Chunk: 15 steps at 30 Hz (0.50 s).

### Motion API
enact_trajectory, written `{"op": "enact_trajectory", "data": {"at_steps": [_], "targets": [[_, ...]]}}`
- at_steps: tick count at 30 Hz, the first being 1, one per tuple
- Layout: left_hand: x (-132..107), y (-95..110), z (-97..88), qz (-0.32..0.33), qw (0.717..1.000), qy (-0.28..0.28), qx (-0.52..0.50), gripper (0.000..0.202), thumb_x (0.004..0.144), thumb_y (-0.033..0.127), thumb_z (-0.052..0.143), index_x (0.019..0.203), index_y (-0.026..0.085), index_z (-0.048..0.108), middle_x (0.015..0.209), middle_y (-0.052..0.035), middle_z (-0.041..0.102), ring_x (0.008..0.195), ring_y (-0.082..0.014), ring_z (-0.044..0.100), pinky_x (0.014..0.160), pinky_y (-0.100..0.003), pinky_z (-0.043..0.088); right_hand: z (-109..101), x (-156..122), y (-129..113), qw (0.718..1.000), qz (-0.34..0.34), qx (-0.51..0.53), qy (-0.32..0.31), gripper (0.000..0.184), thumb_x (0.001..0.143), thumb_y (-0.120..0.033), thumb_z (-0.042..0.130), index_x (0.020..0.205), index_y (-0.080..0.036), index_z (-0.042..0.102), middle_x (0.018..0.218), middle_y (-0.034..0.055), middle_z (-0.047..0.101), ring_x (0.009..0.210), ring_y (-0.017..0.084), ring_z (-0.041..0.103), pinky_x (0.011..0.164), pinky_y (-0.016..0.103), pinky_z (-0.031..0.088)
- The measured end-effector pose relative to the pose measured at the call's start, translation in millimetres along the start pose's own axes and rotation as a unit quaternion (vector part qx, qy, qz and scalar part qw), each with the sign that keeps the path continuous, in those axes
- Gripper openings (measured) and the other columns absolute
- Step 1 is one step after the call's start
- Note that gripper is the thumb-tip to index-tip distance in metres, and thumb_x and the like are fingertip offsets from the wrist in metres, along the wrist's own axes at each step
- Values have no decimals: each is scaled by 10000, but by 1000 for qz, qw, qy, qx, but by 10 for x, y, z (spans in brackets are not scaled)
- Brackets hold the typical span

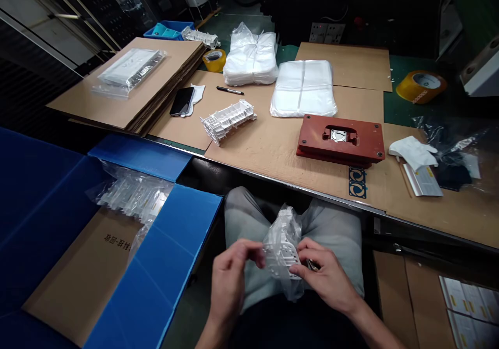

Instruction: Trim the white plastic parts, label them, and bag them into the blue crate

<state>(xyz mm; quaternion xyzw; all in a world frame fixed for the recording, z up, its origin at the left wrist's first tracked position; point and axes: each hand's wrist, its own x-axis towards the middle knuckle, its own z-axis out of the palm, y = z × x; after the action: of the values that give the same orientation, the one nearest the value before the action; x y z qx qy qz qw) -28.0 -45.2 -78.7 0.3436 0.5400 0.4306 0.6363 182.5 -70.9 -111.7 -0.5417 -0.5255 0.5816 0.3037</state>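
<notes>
A white ribbed plastic part (286, 254) lies inside a clear plastic bag (287, 224) over my lap. My right hand (322, 273) grips the bagged part at its right edge, thumb in front. A small dark, shiny object (312, 266) shows among that hand's fingers; its kind is unclear. Bent fingers of my left hand (234, 266) are at the bag's left edge, tips smeared by motion, so I cannot tell whether they pinch the film. A similar bare white plastic part (230, 120) rests on the cardboard-covered bench (268, 146).
At left, a blue box (167, 266) holds several bagged white parts (134, 195). The bench carries a red fixture block (341, 141), stacks of plastic bags (304, 86), a phone (182, 102), a pen (230, 90), tape (421, 86), a white glove (413, 151) and stacked cardboard (117, 104).
</notes>
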Motion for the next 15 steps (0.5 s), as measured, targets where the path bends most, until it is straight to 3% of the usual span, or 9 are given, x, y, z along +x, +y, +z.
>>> {"op": "enact_trajectory", "data": {"at_steps": [2, 3, 7, 10, 12, 15], "targets": [[124, -94, -70, -88, 987, 93, -96, 304, 876, 432, 679, 1023, 173, 739, 851, -43, 716, 789, -183, 650, 729, -273, 503, 1, -3, -30, 999, -25, -25, -13, 290, 899, -314, 666, 647, -179, 617, 844, 31, 561, 752, 165, 547, 659, 279, 419], [181, -166, -72, -136, 979, 97, -119, 332, 852, 410, 715, 1074, 163, 721, 896, -53, 729, 821, -192, 664, 740, -273, 507, 5, -5, -49, 998, -41, -36, -30, 285, 907, -310, 657, 657, -179, 622, 848, 32, 566, 735, 158, 546, 645, 274, 420], [307, -528, 35, -263, 945, 25, -194, 455, 840, 485, 704, 1054, 84, 708, 805, -98, 739, 818, -275, 706, 816, -370, 536, -32, -47, -138, 985, -123, -64, -99, 101, 913, -275, 665, 889, -203, 732, 941, 49, 633, 796, 163, 605, 696, 258, 477], [330, -748, 76, -296, 921, -3, -254, 536, 851, 526, 654, 1124, 66, 681, 804, -114, 752, 851, -318, 721, 876, -427, 536, -172, -152, -178, 988, -149, -49, 10, 205, 933, -191, 636, 1093, -267, 739, 1009, 50, 667, 910, 173, 650, 760, 243, 512], [343, -821, 54, -306, 908, -18, -286, 609, 847, 535, 636, 1228, 59, 634, 908, -150, 768, 929, -359, 721, 910, -479, 528, -292, -253, -187, 983, -159, -35, 83, 278, 927, -123, 628, 1112, -300, 739, 970, 34, 692, 891, 166, 668, 766, 237, 524], [357, -819, 4, -299, 902, -27, -310, 708, 814, 520, 669, 1349, 71, 550, 1054, -189, 758, 1030, -403, 700, 947, -542, 509, -452, -406, -180, 978, -185, -32, 92, 319, 882, -85, 670, 1089, -314, 748, 904, 17, 736, 860, 183, 697, 809, 265, 548]]}}
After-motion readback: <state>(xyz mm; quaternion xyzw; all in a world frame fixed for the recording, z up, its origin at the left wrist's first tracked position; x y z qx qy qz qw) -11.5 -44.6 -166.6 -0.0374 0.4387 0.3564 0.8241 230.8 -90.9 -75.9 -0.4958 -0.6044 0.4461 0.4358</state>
